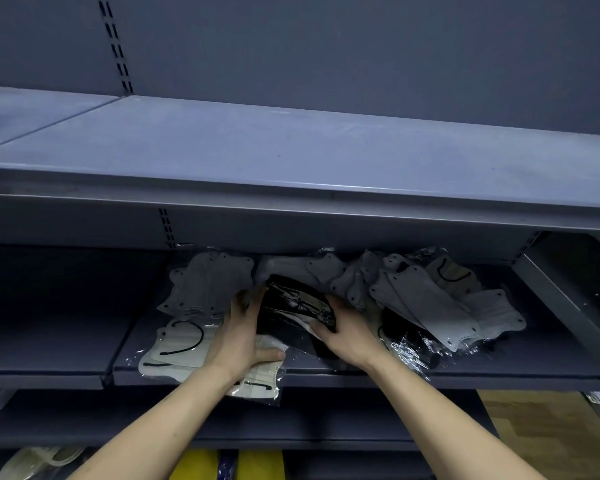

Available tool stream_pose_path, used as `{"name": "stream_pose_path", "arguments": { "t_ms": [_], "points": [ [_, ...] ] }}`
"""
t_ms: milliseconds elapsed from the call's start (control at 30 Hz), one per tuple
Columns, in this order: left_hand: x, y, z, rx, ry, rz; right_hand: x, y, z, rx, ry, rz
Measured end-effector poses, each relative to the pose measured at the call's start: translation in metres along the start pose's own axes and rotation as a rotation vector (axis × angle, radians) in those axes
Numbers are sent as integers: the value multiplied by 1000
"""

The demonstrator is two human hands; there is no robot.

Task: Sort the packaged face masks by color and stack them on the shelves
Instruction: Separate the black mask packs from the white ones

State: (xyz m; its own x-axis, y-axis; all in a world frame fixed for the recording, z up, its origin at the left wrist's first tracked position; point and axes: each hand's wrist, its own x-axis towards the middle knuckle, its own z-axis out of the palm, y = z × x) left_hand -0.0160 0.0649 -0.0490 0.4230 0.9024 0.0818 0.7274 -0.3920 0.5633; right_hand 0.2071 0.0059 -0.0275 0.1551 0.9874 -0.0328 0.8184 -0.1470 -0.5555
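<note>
Sorting looks early: black masks (pixel 297 304) are gripped between left hand (pixel 238 336) and right hand (pixel 347 332) on middle shelf (pixel 499 374); grey masks (pixel 426 303) and white masks (pixel 177 344) lie mixed, top shelf (pixel 291 150) unused.

Both bare forearms reach up and forward, converging. The left hand (pixel 242 336) lies with fingers spread, thumb pointing right. The right hand (pixel 344 332) faces it, fingers apparently curled, their tips hidden.

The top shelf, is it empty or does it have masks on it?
Empty, as far as it shows. The top shelf is bare grey metal; all the packaged masks lie on the shelf below.
</note>
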Motion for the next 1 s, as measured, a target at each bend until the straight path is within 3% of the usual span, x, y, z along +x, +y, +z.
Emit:
{"name": "stream_pose_path", "arguments": {
  "t_ms": [200, 533, 767, 833, 1000],
  "points": [
    [2, 10, 6, -28, 77, 101, 4, -5, -1, -245, -10, -43],
    [-1, 16, 15, -79, 139, 135, -4, -6, 9, -216, -142, -78],
    [4, 20, 13, -74, 202, 123, 1, -5, 8, -265, -107, -68],
    [6, 19, 12, 55, 247, 153, 2, -5, 2, -185, -117, -24],
    [7, 34, 3, 635, 262, 180, 2, -7, -13, -134, -193, -32]
  ]
}}
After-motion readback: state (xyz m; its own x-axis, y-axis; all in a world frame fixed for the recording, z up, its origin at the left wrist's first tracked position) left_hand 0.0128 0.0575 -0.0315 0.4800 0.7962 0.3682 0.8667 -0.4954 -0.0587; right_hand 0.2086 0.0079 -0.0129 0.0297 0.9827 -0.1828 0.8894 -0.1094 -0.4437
